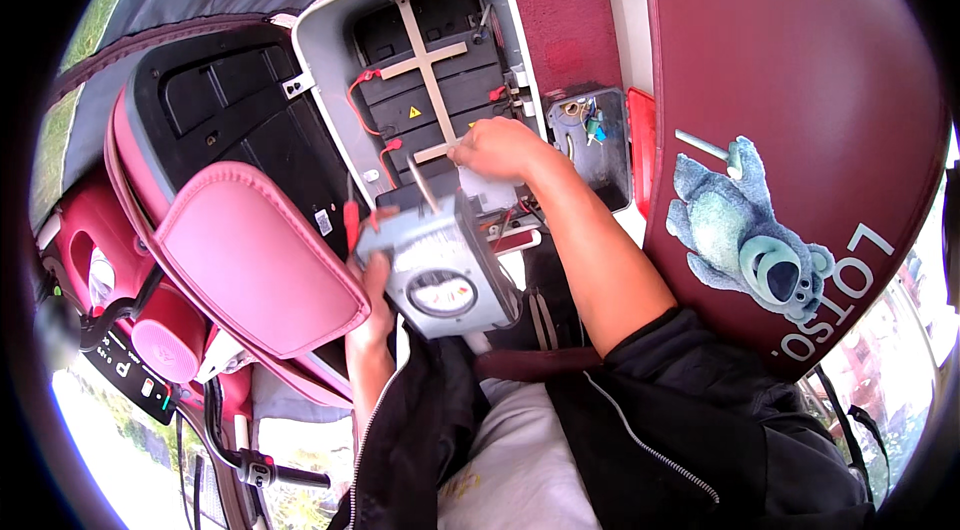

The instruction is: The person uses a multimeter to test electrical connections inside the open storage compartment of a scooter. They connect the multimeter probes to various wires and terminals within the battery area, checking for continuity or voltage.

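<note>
My left hand [374,302] is wrapped round the left side of a grey metal battery tester [432,255] with a round dial and a bent metal bar on top. A red-handled clamp [351,220], slightly blurred, sticks up beside it. My right hand [500,150] reaches over the batteries [415,115] in the open seat compartment, fingers closed near the end of a tan strap [436,102]. Below those fingers is a blurred whitish patch [487,192]; whether they hold it is unclear. Red wires [358,98] run along the battery terminals.
A tipped-up pink seat [262,255] and its black underside stand at left, with handlebars [290,476] beyond. Right of the compartment lies an open grey box with wiring [590,135] and a red lid [641,152]. A maroon seat [800,40] with a bear print fills the right.
</note>
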{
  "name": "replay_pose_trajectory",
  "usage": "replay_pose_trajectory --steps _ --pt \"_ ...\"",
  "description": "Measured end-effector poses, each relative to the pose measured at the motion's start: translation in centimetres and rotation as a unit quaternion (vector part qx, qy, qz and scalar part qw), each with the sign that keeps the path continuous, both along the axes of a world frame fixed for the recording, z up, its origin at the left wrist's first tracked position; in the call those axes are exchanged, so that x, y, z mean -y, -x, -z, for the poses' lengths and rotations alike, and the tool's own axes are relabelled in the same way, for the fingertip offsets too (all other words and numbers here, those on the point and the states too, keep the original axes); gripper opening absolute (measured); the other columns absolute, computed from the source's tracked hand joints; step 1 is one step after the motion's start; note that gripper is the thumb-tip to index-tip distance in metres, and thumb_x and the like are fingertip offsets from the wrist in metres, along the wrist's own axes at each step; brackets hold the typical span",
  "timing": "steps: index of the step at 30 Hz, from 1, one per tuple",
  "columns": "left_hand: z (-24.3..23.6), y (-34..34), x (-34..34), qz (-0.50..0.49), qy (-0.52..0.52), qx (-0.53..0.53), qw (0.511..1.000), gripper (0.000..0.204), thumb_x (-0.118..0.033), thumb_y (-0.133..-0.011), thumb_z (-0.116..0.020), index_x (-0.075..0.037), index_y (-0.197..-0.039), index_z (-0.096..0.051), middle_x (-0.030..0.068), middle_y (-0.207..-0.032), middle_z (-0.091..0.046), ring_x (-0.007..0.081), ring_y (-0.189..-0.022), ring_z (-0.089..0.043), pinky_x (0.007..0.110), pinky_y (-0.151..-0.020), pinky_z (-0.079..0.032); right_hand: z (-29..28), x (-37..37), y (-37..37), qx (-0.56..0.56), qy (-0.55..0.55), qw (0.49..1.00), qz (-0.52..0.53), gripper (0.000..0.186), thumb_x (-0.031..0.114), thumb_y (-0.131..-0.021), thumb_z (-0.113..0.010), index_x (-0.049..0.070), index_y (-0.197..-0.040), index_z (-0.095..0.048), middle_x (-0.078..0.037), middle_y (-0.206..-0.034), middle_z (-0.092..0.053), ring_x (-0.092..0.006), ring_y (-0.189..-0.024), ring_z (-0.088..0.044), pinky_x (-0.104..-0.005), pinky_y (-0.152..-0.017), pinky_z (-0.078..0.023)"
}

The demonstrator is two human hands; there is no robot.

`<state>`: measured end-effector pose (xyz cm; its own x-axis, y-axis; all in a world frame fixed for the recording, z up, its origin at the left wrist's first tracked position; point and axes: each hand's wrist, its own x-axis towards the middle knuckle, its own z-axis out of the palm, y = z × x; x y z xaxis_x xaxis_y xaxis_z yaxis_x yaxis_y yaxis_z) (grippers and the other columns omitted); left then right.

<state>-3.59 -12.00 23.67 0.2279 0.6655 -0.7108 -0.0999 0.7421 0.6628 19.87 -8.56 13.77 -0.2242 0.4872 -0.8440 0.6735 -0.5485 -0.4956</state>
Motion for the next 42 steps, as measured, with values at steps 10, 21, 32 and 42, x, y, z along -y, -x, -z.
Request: replay_pose_trajectory --steps 10,21,32,42 --pt "8.2 -5.7 -12.7 -0.045 0.046 0.173 0.983 0.046 -0.033 -0.097 -0.046 0.0 -0.129 -0.044 0.0118 -0.122 -0.055 0.0221 -0.11 -0.056 0.037 -0.095 -0.044 6.0 2.7 -2.0 -0.039 -0.036 0.988 0.143 0.031 0.029 -0.08 -0.058 0.006 -0.098 -0.068 -0.021 -0.095 -0.065 -0.0359 -0.091 -0.063 -0.0424 -0.079 -0.05" --pt "14.6 -5.4 -12.2 -0.145 0.002 0.135 0.98 0.047 -0.024 -0.092 -0.058 -0.008 -0.133 -0.042 0.0057 -0.127 -0.052 0.0227 -0.117 -0.05 0.041 -0.102 -0.037 1.3 -0.2 -1.9 -0.053 0.084 0.99 0.104 0.041 0.035 -0.079 -0.062 0.001 -0.101 -0.067 -0.015 -0.09 -0.068 -0.0233 -0.085 -0.064 -0.033 -0.078 -0.048" --pt "17.3 -5.6 -7.7 -0.132 0.064 0.116 0.982 0.054 -0.019 -0.086 -0.065 -0.009 -0.131 -0.038 0.0078 -0.121 -0.052 0.022 -0.11 -0.052 0.041 -0.091 -0.046 -0.6 -1.2 -2.6 -0.101 0.06 0.984 0.133 0.042 0.043 -0.082 -0.064 0.003 -0.09 -0.07 -0.012 -0.081 -0.068 -0.0187 -0.076 -0.063 -0.0317 -0.072 -0.048" --pt "17.1 -5.6 -7.5 -0.101 0.072 0.116 0.985 0.059 -0.013 -0.079 -0.07 -0.007 -0.129 -0.039 0.006 -0.115 -0.056 0.0188 -0.104 -0.056 0.033 -0.087 -0.047 9.2 -11.3 -1.1 -0.198 0.026 0.895 0.399 0.028 0.024 -0.09 -0.058 -0.004 -0.091 -0.063 -0.011 -0.086 -0.065 -0.0169 -0.076 -0.062 -0.0302 -0.069 -0.051"
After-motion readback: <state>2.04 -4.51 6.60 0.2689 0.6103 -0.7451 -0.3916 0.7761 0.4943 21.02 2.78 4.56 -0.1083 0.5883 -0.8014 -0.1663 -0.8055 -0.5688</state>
